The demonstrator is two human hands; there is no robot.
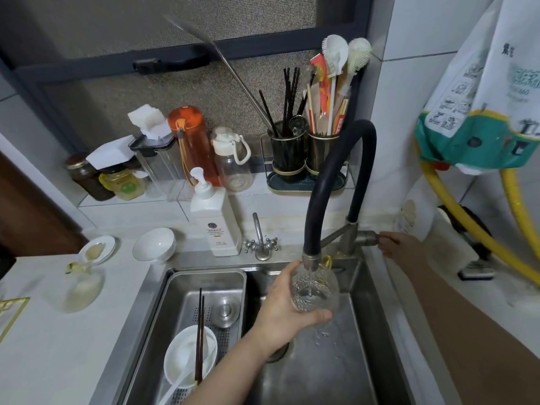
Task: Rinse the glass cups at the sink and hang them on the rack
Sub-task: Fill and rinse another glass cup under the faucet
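Left hand (285, 312) wrapped around a clear textured glass cup with a gold handle (315, 290), fingers behind it, thumb across the lower front. Cup held over the stainless steel sink basin (359, 340), mouth up and tilted, directly beneath the metal nozzle of the black arched hose faucet (314, 200). Thin stream of water runs into the cup; droplets on the basin floor just below.

Right hand (391, 244) reaches to the faucet's metal side lever at the base, fingers closed on its end.

Left part of the sink: a stainless steel drain tray (233, 276) holding a white bowl (190, 358) with a white spoon and dark chopsticks (200, 337) lying across it.

On the counter behind the sink: a white pump bottle (214, 217), a small two-handled metal tap (261, 242) beside it, an empty white bowl (155, 244) and a small white dish (98, 249) further left. On the ledge beneath the window: jars, an orange bottle (190, 141), a clear bottle (233, 162), and a dark utensil holder (306, 153) with chopsticks and brushes.

Yellow hose (467, 229) hangs on the right wall.
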